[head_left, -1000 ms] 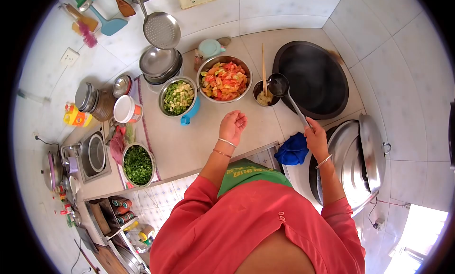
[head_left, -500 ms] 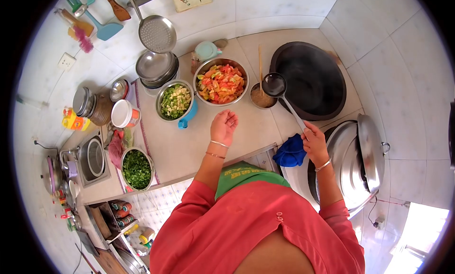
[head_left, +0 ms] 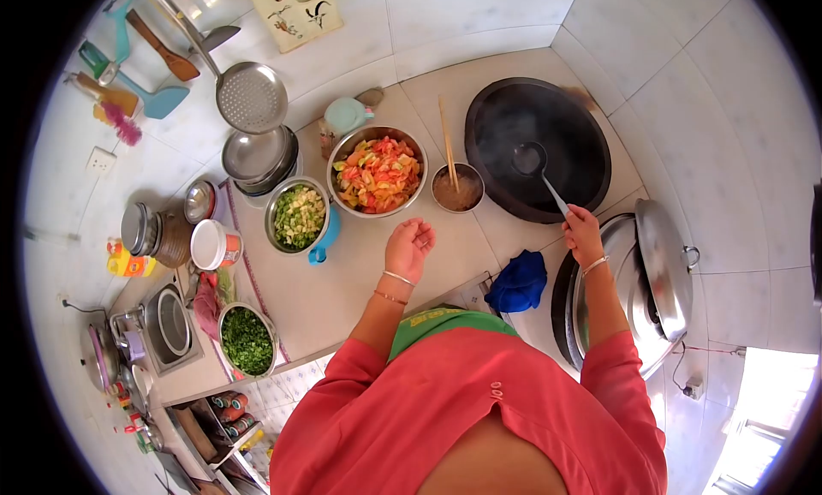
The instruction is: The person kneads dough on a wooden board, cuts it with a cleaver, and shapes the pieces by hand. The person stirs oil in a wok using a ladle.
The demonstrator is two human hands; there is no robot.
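Observation:
My right hand (head_left: 584,235) is closed around the handle of a metal ladle (head_left: 552,191). The ladle's bowl is down inside a large dark wok (head_left: 591,165), where faint steam or smoke shows. Over the counter, my left hand (head_left: 409,251) hovers with loosely curled fingers and nothing in it. Nearest to it is a steel bowl of chopped tomatoes (head_left: 378,176). A small metal bowl of brownish mixture (head_left: 457,199), with chopsticks (head_left: 448,144) standing in it, sits between the tomatoes and the wok.
A bowl of chopped green and pale pieces (head_left: 298,217) stands left of the tomatoes. Chopped greens (head_left: 247,341) fill another bowl near the sink (head_left: 193,354). A blue cloth (head_left: 519,283) lies before the wok, beside large metal lids (head_left: 664,264). A skimmer (head_left: 251,97) hangs on the wall.
My right hand has moved the ladle from above the small bowl of brownish mixture into the wok. My left hand's fingers have curled in more. The camera view has shifted slightly.

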